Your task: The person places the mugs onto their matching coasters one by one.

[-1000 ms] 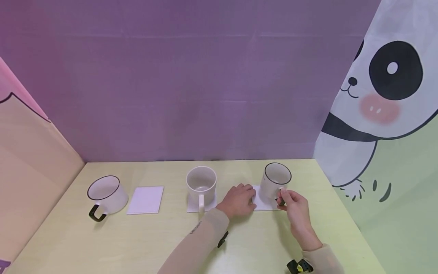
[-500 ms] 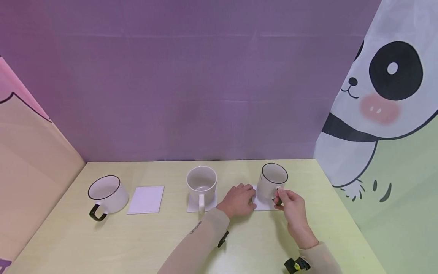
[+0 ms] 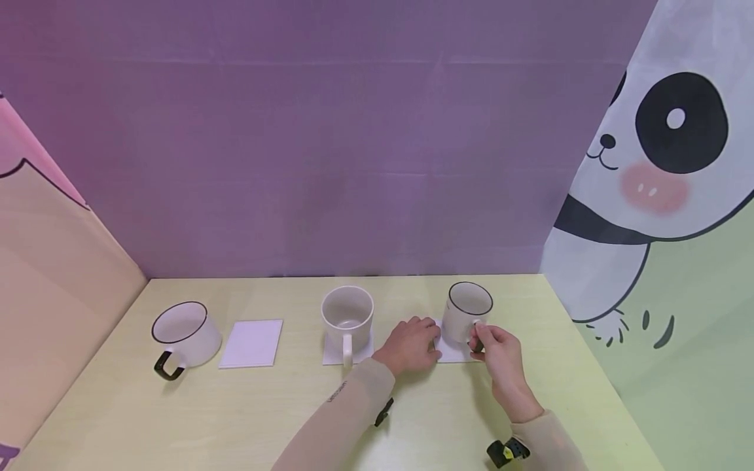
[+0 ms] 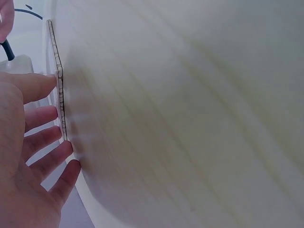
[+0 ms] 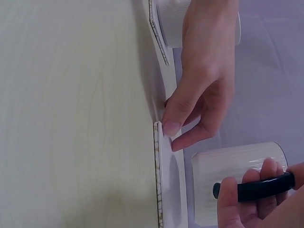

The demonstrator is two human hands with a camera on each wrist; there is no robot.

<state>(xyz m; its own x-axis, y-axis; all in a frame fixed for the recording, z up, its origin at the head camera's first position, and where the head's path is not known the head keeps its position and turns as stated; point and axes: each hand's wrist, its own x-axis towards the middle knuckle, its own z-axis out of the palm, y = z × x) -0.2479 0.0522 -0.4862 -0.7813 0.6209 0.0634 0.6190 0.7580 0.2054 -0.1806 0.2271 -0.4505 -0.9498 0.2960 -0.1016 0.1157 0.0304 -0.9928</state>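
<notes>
My right hand [image 3: 505,366] holds a white mug [image 3: 456,327] with a dark rim by its black handle [image 5: 256,189]. The mug is upright over a white square coaster [image 3: 450,354]; in the right wrist view, a narrow gap shows between its base and the coaster [image 5: 164,185]. At that coaster's left edge rests my left hand [image 3: 411,343], its thumb and fingertips touching the edge in the left wrist view. Left of this hand stands a plain white mug [image 3: 356,337] on a second coaster [image 3: 327,358], its handle towards me.
Farther left, a third coaster [image 3: 251,343] lies bare on the pale wooden table [image 3: 235,418]. Beside it is a wider white mug [image 3: 203,343] with a dark rim and black handle. A purple cloth [image 3: 330,163] rises behind the table, with printed cloths at both sides.
The right hand has moved the mug slightly left and a little down, over the coaster. My left hand has stayed at the coaster's edge.
</notes>
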